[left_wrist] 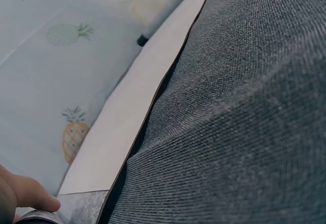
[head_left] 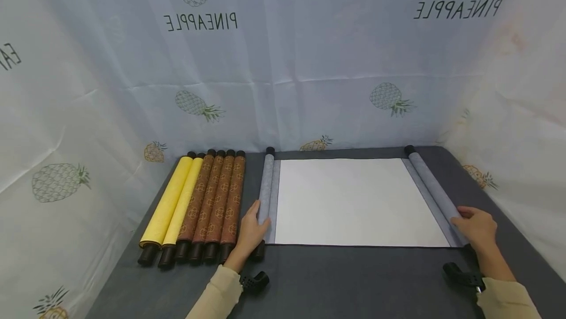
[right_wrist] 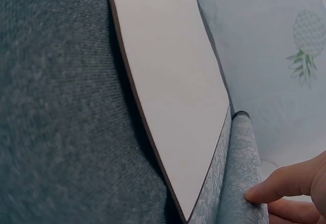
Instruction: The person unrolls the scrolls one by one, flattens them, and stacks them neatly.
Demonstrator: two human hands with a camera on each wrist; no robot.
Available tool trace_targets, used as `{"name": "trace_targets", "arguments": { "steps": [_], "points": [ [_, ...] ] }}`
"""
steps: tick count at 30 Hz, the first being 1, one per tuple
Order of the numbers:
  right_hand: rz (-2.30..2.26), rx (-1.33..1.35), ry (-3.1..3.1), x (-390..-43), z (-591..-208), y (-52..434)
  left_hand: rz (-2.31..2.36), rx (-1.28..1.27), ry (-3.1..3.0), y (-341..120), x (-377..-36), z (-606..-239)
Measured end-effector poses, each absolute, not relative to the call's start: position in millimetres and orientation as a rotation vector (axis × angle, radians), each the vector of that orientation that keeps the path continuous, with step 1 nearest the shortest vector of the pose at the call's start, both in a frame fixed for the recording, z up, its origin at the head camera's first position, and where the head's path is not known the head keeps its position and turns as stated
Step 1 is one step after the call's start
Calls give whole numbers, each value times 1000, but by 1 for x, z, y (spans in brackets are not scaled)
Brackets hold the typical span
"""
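A scroll lies unrolled on the dark grey table [head_left: 353, 279], its blank white sheet [head_left: 353, 201] stretched between two grey patterned rolls. My left hand [head_left: 261, 216] grips the left roll [head_left: 267, 181] near its front end, with the fingers on its outer side and the thumb over it. My right hand [head_left: 460, 218] curls over the right roll [head_left: 431, 186] near its front end. In the right wrist view a fingertip [right_wrist: 260, 193] presses on the grey roll [right_wrist: 244, 163] beside the white sheet [right_wrist: 168, 81]. The left wrist view shows a finger [left_wrist: 30, 196] at the sheet's corner [left_wrist: 81, 206].
Two yellow rolled scrolls [head_left: 170, 206] and several brown patterned ones [head_left: 216, 201] lie side by side left of my left hand. A pale pineapple-print cloth [head_left: 309, 63] walls the table at the back and sides. Bare grey table runs along the front edge.
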State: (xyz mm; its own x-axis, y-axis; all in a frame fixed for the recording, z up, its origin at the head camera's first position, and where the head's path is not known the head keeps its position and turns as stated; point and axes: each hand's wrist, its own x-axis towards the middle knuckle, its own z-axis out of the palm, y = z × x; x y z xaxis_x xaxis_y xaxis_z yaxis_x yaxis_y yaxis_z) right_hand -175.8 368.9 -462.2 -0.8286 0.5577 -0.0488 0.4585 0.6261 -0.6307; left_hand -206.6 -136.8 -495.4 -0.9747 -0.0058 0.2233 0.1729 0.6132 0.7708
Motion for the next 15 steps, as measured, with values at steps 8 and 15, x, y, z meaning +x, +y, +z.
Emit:
{"name": "trace_targets", "arguments": {
  "steps": [8, 15],
  "points": [
    [925, -725, -2656, -174, -461, 363, -1277, -192, -2604, -144, -209, -489],
    [863, -564, -2613, -178, -454, 334, -1276, -178, -2572, -155, -207, -480]
  ]
}}
